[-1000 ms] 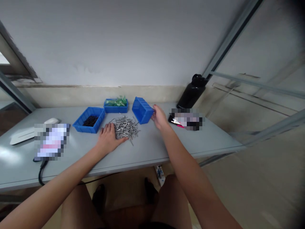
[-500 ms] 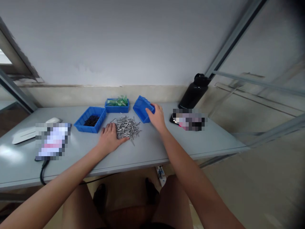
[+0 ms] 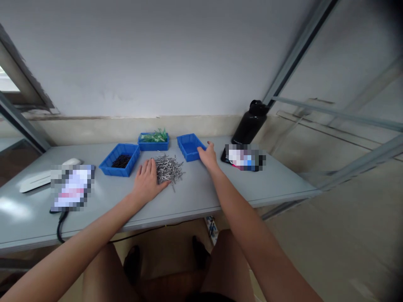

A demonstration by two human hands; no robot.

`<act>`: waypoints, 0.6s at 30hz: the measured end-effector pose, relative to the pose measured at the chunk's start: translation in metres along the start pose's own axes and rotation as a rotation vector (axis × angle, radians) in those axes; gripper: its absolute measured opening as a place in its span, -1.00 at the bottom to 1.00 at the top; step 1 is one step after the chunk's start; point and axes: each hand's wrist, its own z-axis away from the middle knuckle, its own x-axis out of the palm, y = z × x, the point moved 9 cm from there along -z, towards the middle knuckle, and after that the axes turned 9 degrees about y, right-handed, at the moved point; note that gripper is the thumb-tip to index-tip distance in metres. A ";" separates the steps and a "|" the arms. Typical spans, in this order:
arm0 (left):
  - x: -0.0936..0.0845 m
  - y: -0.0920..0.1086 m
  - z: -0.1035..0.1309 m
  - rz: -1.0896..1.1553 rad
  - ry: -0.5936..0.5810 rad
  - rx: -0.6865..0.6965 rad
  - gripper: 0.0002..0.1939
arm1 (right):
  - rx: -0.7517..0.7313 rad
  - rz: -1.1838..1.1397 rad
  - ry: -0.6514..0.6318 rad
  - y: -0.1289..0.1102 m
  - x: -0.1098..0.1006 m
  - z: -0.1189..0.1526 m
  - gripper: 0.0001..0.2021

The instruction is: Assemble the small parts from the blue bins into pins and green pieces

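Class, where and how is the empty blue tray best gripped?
Probably at the right wall of the empty blue tray, with the right hand coming from the right, thumb inside, other fingers outside. The open top exposes that upright wall; the silver metal pieces lie near its front left corner.

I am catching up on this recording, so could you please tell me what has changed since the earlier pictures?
The empty blue bin was tipped on its side in the right hand; it has come down to lie flat, open side up, with that hand still at its near right corner. The left hand stays beside the metal pins, and the other two bins look unmoved.
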 end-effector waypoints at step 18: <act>-0.048 -0.009 -0.026 0.007 0.114 0.160 -0.26 | -0.545 -0.086 0.043 -0.086 -0.016 0.049 -0.69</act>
